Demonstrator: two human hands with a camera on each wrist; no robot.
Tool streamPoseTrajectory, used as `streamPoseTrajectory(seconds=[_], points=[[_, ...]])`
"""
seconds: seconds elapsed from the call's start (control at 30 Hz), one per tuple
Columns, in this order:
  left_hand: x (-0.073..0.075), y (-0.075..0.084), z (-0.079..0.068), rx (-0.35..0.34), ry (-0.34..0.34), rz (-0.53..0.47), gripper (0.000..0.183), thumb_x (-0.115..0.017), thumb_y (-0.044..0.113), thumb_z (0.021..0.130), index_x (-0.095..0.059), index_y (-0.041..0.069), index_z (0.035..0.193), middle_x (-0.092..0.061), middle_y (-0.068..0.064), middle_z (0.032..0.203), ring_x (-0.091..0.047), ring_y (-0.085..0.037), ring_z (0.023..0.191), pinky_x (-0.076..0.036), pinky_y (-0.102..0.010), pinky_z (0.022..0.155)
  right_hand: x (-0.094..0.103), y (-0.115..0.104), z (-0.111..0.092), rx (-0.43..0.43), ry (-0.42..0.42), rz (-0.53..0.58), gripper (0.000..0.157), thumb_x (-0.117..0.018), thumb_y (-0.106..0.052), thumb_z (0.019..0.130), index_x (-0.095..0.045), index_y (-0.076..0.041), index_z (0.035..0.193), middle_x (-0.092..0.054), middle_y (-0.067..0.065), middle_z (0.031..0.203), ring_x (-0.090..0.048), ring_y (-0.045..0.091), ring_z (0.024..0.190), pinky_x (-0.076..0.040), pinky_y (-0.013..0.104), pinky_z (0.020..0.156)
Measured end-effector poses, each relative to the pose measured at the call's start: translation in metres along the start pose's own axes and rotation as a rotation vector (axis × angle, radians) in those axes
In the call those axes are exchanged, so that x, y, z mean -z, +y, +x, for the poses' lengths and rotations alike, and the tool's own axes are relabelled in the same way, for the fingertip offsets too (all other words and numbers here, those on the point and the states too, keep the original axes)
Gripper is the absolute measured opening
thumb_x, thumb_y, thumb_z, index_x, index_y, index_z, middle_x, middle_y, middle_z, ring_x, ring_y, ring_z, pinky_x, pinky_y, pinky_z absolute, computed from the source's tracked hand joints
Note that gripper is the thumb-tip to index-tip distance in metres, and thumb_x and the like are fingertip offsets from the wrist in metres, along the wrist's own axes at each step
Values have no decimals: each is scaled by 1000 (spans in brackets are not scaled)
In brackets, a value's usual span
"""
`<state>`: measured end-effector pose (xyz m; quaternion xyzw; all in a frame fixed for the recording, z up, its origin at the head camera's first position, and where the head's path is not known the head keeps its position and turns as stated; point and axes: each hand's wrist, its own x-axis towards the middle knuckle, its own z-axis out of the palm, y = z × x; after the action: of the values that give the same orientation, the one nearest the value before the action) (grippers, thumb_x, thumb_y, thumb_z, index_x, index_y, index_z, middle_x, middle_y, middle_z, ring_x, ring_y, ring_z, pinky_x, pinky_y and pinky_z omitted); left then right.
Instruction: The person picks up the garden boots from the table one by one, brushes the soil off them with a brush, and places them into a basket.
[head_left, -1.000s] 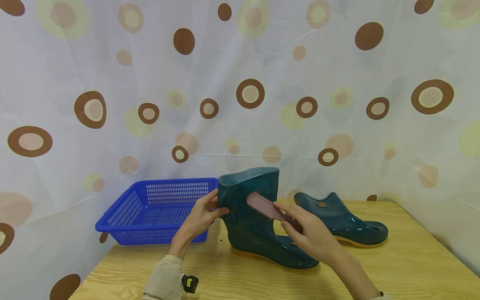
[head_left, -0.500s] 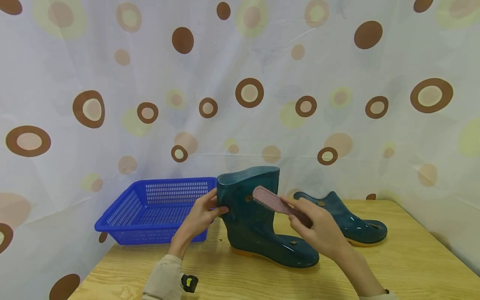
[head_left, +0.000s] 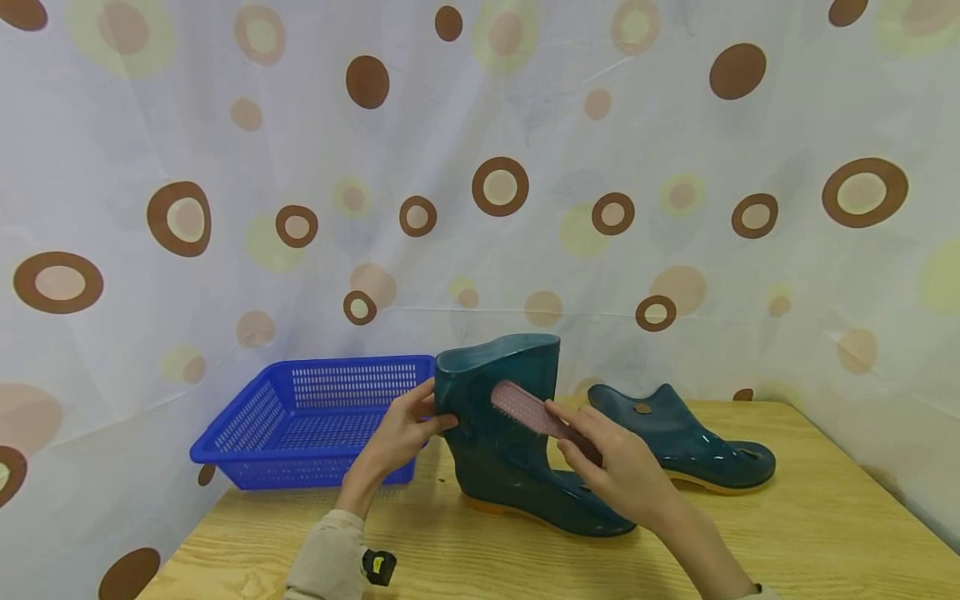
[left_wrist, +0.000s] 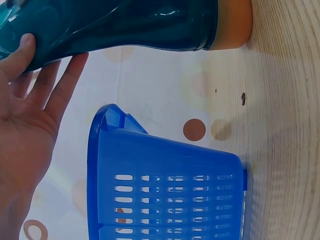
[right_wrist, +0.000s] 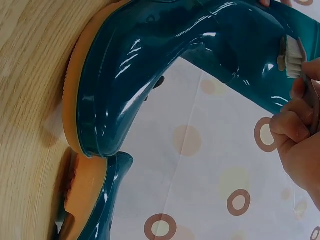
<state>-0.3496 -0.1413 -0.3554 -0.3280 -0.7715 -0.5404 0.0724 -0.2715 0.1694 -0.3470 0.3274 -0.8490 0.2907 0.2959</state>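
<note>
A dark teal rubber boot [head_left: 498, 475] stands upright on the table, toe pointing right. My left hand [head_left: 401, 433] grips the back of its shaft; in the left wrist view the thumb and fingertips press on the boot [left_wrist: 135, 25] from either side. Between the fingers of my right hand [head_left: 626, 467] is the handle of a pink scrub brush [head_left: 528, 410], its head against the shaft's side. In the right wrist view the pale bristles [right_wrist: 294, 56] meet the boot at a brown patch [right_wrist: 281, 55] that looks like dried mud.
A second teal boot [head_left: 667, 433] with brown patches stands behind, to the right. The blue plastic basket [head_left: 300, 455] sits at the table's left, overhanging its edge. Small dark specks lie on the wooden table [head_left: 450, 567]. A dotted curtain hangs close behind.
The brush head moves right, off a brown patch on the shaft, then back left over it. The left hand and the boot stay about where they were.
</note>
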Motion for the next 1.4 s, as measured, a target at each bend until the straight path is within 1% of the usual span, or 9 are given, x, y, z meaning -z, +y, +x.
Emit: streamPoseTrajectory(seconds=[0.27,0.5,0.6,0.7,0.83,0.97,1.07,1.2,1.4], points=[[0,1,0,-2,-5,2,57,-66,14,95,-47,25,148,-68,-14,126,-70,-30,109,-57,-46,92,5,0,0,-26,-46,4,43,-68,-12,94,-61,-15,136,-58,-9,89,-41,-3,62,-38,16,51],[0,0,0,3,-1,-8,57,-67,15,95,-47,26,148,-68,-14,127,-69,-30,110,-57,-47,93,14,2,-1,-56,-73,-42,43,-71,-13,91,-64,-19,133,-67,-5,101,-48,-2,69,-41,17,53],[0,-1,0,11,2,-5,57,-67,16,95,-48,26,148,-68,-14,127,-69,-30,111,-56,-48,94,16,3,-2,-58,-78,-49,43,-71,-12,90,-64,-19,132,-67,-5,101,-48,-2,69,-41,17,54],[0,-1,0,15,3,-3,57,-67,16,95,-47,26,148,-68,-14,127,-69,-30,111,-56,-48,94,18,3,-2,-25,-41,-35,44,-72,-9,89,-65,-19,131,-64,-8,95,-46,-3,66,-39,16,52],[0,-1,1,13,0,-4,58,-67,16,95,-47,27,148,-68,-13,127,-69,-30,111,-56,-48,94,19,3,-1,49,69,-11,47,-72,-3,86,-65,-16,131,-58,-10,87,-41,-4,61,-36,15,48],[0,0,1,4,-7,-4,58,-67,16,95,-47,26,148,-68,-14,127,-69,-31,111,-56,-48,94,18,2,0,70,150,-4,51,-72,1,84,-64,-14,133,-56,-10,86,-37,-3,59,-32,14,47],[0,1,0,-2,-10,-4,58,-67,16,95,-46,25,148,-68,-15,127,-69,-31,111,-57,-47,93,14,2,0,60,150,-15,51,-72,-1,86,-63,-14,134,-53,-10,85,-35,-4,58,-32,14,46],[0,1,-1,3,-11,0,58,-68,16,95,-47,23,148,-68,-15,126,-69,-32,111,-57,-47,92,8,2,0,46,113,-61,47,-71,-6,90,-61,-14,136,-52,-9,86,-35,-5,58,-34,14,47],[1,0,-1,2,-14,0,55,-68,17,95,-49,21,147,-68,-15,125,-69,-31,111,-57,-47,93,8,4,0,-18,86,-97,44,-71,-8,91,-63,-13,134,-53,-8,85,-36,-4,57,-35,16,46]])
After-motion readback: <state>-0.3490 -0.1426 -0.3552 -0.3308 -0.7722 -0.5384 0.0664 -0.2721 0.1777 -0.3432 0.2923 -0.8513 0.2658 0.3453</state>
